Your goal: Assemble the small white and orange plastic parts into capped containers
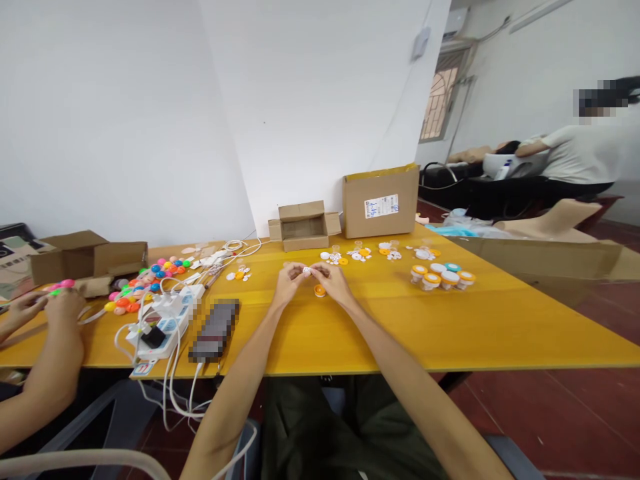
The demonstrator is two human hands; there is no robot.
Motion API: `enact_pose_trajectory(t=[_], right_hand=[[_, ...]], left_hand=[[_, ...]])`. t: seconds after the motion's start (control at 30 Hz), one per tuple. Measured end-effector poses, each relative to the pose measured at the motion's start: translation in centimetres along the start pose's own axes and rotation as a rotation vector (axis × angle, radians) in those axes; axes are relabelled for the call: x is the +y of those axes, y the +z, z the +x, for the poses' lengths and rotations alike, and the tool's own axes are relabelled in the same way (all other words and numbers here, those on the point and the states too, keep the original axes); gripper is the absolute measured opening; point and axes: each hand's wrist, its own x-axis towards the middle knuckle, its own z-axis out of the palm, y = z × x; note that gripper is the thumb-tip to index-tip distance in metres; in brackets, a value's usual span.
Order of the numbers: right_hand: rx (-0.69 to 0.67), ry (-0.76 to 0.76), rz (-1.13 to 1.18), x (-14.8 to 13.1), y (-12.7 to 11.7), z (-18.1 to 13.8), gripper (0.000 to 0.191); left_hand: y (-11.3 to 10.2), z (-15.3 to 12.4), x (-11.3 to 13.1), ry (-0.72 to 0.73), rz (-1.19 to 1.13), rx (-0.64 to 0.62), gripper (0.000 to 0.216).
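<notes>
1. Fingers of left hand [290, 280] and right hand [331, 280] clamp a small white piece [307, 271] between them.
2. Nearer, on the surface [320, 337]: orange-rimmed cup [320, 291], seemingly unfinished.
3. Capped tubs [449, 280], right, look done; loose parts [359, 254] behind seem left.

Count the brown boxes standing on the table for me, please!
3: an open box on the left behind the colourful balls, a small open box near the middle, and a big box with a white label just right of that.
</notes>
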Motion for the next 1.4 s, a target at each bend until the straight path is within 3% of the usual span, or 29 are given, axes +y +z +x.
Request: enact_pose_trajectory(t=[0.43, 0.93, 1.2, 1.4], right_hand=[[-0.029, 0.164, 0.212, 0.1, -0.4, 0.3, 0.035], [-0.059, 0.113, 0.227, -0.3, -0.4, 0.1, 0.034], [-0.087, 0.064, 0.190, 0.4, -0.2, 0.1, 0.031], [-0.074, 0.043, 0.115, 1.0, -0.1, 0.2, 0.017]], left_hand=[[-0.1, 0.3, -1.0, 0.027, 0.004, -0.027, 0.028], [0.0, 0.2, -0.7, 0.035, 0.094, -0.010, 0.023], [0.2, -0.3, 0.0, 0.274, 0.330, 0.014, 0.007], [0.2, -0.3, -0.1, 0.328, 0.381, 0.017, 0.012]])
